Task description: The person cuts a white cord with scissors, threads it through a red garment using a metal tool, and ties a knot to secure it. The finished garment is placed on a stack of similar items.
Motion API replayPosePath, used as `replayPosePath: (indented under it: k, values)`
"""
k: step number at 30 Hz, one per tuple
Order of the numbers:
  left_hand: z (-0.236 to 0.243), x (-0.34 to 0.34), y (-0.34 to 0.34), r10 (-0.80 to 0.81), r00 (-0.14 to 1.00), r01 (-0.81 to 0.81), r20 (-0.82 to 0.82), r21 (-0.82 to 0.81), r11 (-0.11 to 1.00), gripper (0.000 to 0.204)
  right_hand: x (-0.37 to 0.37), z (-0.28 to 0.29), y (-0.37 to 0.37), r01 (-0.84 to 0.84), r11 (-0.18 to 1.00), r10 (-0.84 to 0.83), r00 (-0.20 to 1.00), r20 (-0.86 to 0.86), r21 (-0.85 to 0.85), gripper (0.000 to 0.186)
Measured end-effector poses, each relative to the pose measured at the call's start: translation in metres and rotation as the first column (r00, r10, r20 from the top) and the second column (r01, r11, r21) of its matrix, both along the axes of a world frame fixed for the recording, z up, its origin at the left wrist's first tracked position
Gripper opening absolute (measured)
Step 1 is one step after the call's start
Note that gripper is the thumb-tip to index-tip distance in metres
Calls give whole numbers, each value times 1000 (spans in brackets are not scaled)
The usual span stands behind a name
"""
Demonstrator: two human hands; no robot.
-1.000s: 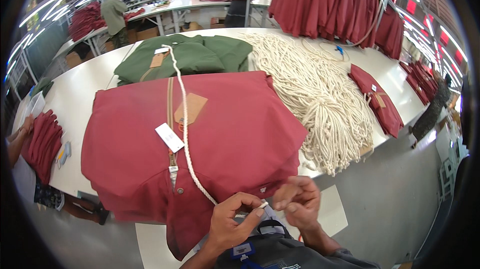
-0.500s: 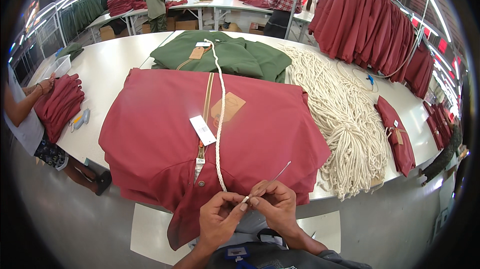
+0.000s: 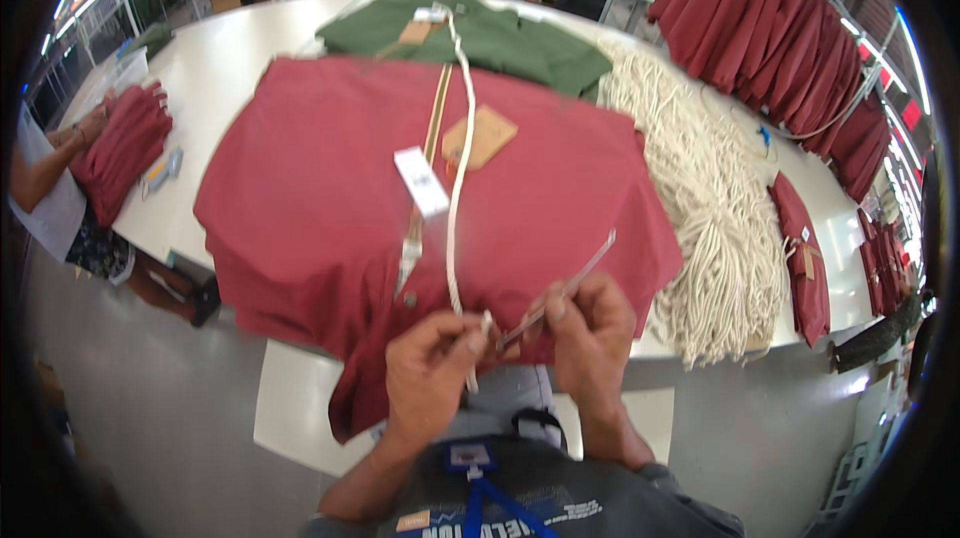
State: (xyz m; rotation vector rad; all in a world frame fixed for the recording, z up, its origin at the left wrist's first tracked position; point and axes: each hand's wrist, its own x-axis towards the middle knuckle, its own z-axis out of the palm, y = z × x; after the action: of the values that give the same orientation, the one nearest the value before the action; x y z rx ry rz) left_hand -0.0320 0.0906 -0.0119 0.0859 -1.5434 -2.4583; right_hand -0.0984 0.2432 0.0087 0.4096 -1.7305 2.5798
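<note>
- Left hand (image 3: 432, 366): thumb and forefinger pinched on the end of the white cord (image 3: 454, 228), a short tip poking up.
- Right hand (image 3: 590, 330): fingertips together, clamped on a thin metal rod (image 3: 592, 260).
- Change — hands were meeting at the cord end half a second ago; now a gap, right hand off the cord, rod slanted with its lower tip near the cord end. Contact? Cannot tell, blurred.
- Meaning, best guess: cord and rod now get lined up; nothing looks joined.
- Cord runs from left hand up over the maroon garment (image 3: 560, 168), beside its white tag (image 3: 421, 182) and across the edge of the tan tag (image 3: 480, 138).
- Beyond: green garment (image 3: 540, 48), cord's far end on it; cord heap (image 3: 710, 228) to the right.
- Farthest — maroon garments hanging on a rack (image 3: 770, 28).
</note>
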Motion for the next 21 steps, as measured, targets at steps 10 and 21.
replayPosePath:
  k: [10, 21]
  values:
    - [-9, -3, -22, -93, 984, 38, 152, 335, 942, 30, -17, -1, -23, -177, 984, 177, 982, 58, -4, 8]
    - [-17, -9, -28, -208, 975, 155, 74, 439, 885, 18, -29, -4, -23, -222, 975, 218, 963, 160, 9, 9]
